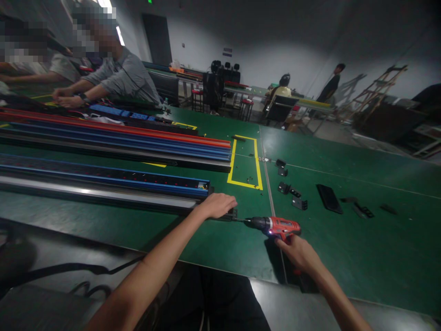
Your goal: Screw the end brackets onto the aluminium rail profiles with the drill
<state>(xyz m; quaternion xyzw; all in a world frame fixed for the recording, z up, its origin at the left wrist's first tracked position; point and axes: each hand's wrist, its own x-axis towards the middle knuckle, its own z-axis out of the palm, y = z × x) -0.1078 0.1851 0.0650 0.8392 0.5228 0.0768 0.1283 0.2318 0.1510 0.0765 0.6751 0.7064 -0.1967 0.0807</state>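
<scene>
My right hand [299, 253] grips the handle of a red and black cordless drill [275, 225]. Its bit points left into the black end piece [230, 214] of a long blue and silver rail [103, 184]. My left hand [217, 204] rests palm down on that end of the rail, fingers curled over it. The rail lies along the green table [344, 248] and runs off to the left.
More long red, blue and black rails [120, 138] lie farther back. Small black brackets [292, 193] and a flat black plate [329, 198] sit right of a yellow taped rectangle [245, 161]. Two people sit at the far left; others are in the background.
</scene>
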